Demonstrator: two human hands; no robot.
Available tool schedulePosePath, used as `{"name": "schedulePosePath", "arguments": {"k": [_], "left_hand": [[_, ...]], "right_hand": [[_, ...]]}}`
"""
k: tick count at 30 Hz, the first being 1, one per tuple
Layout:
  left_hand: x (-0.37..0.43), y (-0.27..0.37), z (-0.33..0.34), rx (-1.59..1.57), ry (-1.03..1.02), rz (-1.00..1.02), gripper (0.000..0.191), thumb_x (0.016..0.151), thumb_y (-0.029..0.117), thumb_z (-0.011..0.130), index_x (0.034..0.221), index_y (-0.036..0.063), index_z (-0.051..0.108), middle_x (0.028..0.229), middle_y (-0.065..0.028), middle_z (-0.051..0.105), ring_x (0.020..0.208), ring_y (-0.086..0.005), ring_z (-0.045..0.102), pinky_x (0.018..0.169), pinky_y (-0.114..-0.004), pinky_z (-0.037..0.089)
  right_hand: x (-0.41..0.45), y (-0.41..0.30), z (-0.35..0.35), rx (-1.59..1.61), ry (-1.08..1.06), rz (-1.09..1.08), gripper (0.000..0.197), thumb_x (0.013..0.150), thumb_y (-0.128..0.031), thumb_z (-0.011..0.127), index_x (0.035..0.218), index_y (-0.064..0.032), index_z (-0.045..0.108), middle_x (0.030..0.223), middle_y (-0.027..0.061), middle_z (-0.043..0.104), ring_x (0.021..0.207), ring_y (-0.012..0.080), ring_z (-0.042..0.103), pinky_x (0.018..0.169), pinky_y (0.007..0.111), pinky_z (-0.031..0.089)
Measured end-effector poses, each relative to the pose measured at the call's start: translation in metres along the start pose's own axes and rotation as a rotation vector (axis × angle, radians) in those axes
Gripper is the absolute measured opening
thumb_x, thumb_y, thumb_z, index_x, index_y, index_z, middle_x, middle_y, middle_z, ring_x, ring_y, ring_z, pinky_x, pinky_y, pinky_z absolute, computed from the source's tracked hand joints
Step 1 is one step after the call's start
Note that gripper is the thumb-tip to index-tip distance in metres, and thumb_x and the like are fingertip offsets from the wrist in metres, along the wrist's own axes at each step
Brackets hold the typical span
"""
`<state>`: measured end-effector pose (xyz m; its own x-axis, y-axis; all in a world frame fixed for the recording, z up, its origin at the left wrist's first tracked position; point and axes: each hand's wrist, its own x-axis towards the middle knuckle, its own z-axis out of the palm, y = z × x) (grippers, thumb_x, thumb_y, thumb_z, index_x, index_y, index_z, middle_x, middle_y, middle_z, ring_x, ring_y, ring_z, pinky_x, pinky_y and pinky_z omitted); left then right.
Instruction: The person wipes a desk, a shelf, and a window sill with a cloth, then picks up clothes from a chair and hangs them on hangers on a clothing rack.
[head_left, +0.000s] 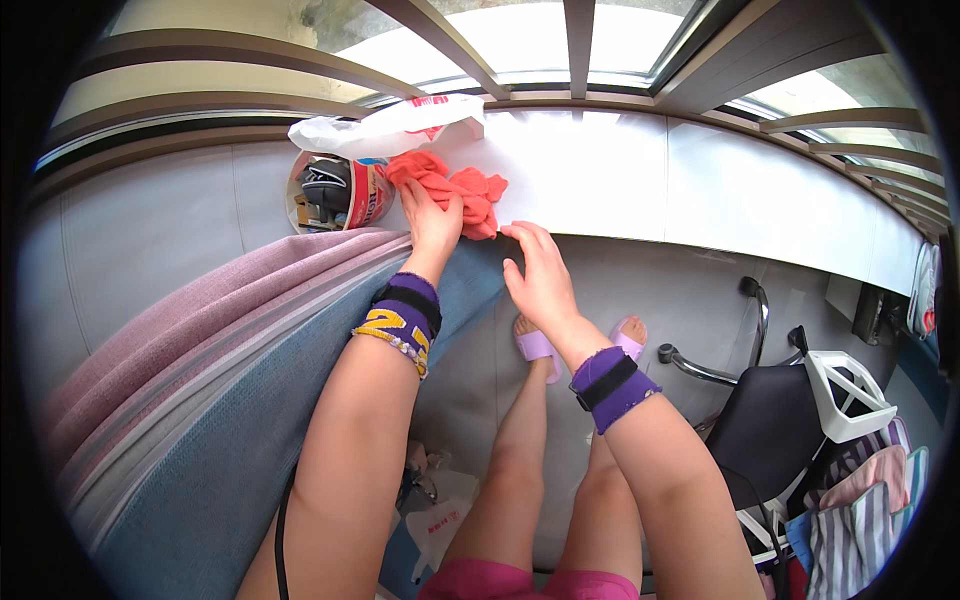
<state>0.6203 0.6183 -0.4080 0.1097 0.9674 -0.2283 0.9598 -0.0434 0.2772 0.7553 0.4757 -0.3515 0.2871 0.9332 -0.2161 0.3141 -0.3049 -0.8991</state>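
A crumpled orange-red cloth (465, 191) lies on the white window ledge (585, 176). On its left part rests my left hand (433, 221), its fingers partly hidden in the folds; whether they grip the cloth is unclear. My right hand (538, 274) is just right of and below the cloth, over the ledge's front edge, fingers apart and holding nothing. Left of the cloth, a round tub (370, 196) with red and white printing holds a dark object and small items. A white plastic bag (382, 131) with red print lies behind the tub and cloth.
Pink and blue curtains (187, 360) hang at the left, reaching up to the ledge near my left hand. Barred windows rise behind the ledge. At the right are a black chair (769, 427) with metal legs and striped cloths (855, 525). A plastic bag (442, 525) lies low between curtain and legs.
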Motion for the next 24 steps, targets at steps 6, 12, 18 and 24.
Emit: {"name": "schedulePosePath", "arguments": {"k": [6, 12, 18, 24], "left_hand": [[0.000, -0.019, 0.006, 0.052, 0.018, 0.210, 0.081, 0.087, 0.021, 0.063, 0.149, -0.0048, 0.019, 0.156, -0.0276, 0.016, 0.145, -0.0412, 0.018, 0.119, -0.042, 0.022], [0.034, -0.053, 0.015, 0.135, -0.026, 0.400, 0.069, 0.093, 0.017, 0.052, 0.149, -0.0059, 0.018, 0.157, -0.0296, 0.010, 0.147, -0.0425, 0.011, 0.121, -0.043, 0.016], [0.037, -0.005, 0.014, 0.113, -0.156, 0.421, 0.063, 0.091, 0.015, 0.052, 0.144, -0.0057, 0.027, 0.151, -0.0298, 0.023, 0.141, -0.0441, 0.023, 0.117, -0.045, 0.024], [0.012, 0.059, 0.036, -0.029, -0.206, 0.451, 0.038, 0.089, 0.014, 0.052, 0.125, 0.0026, 0.058, 0.127, -0.0211, 0.058, 0.121, -0.0385, 0.050, 0.104, -0.045, 0.038]], "right_hand": [[0.038, 0.006, 0.054, -0.323, -0.007, -0.279, 0.061, 0.084, -0.003, 0.051, 0.142, 0.0043, 0.037, 0.152, 0.0209, 0.032, 0.143, 0.0334, 0.030, 0.118, 0.042, 0.026], [0.049, 0.017, 0.108, -0.327, 0.021, -0.304, 0.059, 0.087, -0.008, 0.044, 0.143, 0.0077, 0.035, 0.149, 0.0218, 0.037, 0.143, 0.0325, 0.031, 0.118, 0.041, 0.026], [0.067, 0.045, 0.074, -0.574, -0.018, -0.387, 0.059, 0.089, -0.015, 0.046, 0.144, 0.0043, 0.038, 0.148, 0.0174, 0.041, 0.142, 0.0293, 0.032, 0.119, 0.039, 0.024], [0.057, 0.070, 0.010, -0.495, 0.037, -0.363, 0.055, 0.089, -0.016, 0.051, 0.140, 0.0022, 0.043, 0.141, 0.0158, 0.047, 0.133, 0.0275, 0.043, 0.113, 0.039, 0.033]]}}
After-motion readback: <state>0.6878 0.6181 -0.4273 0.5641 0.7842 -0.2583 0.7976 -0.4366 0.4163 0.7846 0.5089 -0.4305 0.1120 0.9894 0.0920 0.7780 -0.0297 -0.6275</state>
